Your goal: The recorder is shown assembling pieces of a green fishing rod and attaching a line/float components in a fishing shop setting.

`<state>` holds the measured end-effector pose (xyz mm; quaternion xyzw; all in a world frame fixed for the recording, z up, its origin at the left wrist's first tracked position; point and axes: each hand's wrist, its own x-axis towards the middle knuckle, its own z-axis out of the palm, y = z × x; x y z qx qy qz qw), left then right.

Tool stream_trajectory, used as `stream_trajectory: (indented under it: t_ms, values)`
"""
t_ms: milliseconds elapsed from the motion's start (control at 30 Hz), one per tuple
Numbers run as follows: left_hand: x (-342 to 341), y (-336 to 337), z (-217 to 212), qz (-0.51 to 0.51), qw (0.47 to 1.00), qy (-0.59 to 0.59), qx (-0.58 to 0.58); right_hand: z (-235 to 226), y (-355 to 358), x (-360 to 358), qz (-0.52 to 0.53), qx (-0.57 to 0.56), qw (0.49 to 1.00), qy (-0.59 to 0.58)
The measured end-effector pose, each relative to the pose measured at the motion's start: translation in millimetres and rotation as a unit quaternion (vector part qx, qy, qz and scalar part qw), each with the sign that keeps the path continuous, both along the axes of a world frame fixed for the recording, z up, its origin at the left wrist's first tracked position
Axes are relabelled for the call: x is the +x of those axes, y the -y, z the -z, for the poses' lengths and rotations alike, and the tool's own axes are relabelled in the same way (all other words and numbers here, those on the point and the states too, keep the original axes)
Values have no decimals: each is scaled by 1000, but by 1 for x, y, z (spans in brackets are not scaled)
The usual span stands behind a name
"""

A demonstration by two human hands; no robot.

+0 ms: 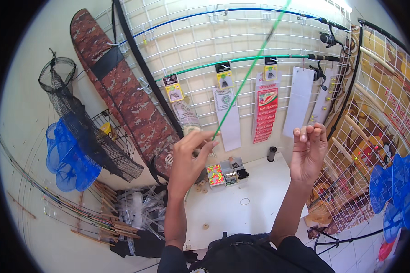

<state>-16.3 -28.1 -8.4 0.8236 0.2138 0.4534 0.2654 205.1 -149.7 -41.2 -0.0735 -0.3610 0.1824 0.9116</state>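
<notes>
My left hand [191,152] pinches a thin green fishing rod [241,88] between thumb and fingertips. The rod slants from behind my wrist up to the top right, across the wall grid. My right hand [309,152] is raised at about the same height on the other side, its palm turned toward me. Its fingers are curled together at the tips; whatever they pinch, if anything, is too fine to see. Below both hands stands a white table [264,218]. On it sits a small compartment box [230,179] with brightly coloured beads [215,174] in one section.
A white wire grid [182,34] holds rods with reels [328,39] and hanging packets [224,80]. A camouflage rod bag [118,91] leans at left beside a black net [73,109] and blue nets [68,159]. A dark spool [272,154] stands at the table's back.
</notes>
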Motion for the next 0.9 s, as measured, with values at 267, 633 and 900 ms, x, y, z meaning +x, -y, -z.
stream_trajectory:
  t_ms: [267,633,900]
  values:
    - [11,14,40,16,993,-118,9,27,26,11,55,-161,984,53]
    - [56,36,108,57,985,-141,-80,68,52,55,100,-316,943,-10]
    - [95,63,149,15,984,-117,-132,92,55,90,111,-300,947,-18]
